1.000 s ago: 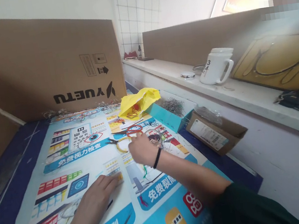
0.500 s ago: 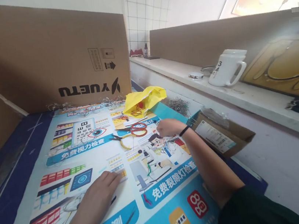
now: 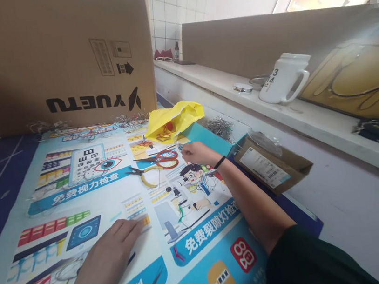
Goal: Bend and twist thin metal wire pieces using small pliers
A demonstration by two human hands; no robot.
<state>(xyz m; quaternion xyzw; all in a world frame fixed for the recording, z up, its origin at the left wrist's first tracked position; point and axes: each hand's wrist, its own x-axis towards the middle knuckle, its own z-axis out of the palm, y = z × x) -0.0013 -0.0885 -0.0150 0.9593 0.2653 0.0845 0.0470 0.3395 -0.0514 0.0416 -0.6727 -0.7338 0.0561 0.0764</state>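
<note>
- Right hand (image 3: 196, 153): fingers curled beside the red-handled scissors (image 3: 157, 158); whether anything is grasped cannot be told.
- Left hand (image 3: 114, 244): laid low over the printed sheet (image 3: 155, 234), its grip hidden from view.
- Pliers (image 3: 140, 171) are seen close by the scissors.
- Scissor points are best avoided; the sheet is best steadied lightly, without creasing.

One head-worn camera looks forward and down from nearby, across the poster (image 3: 112, 205) toward the cardboard panel (image 3: 57, 52).
</note>
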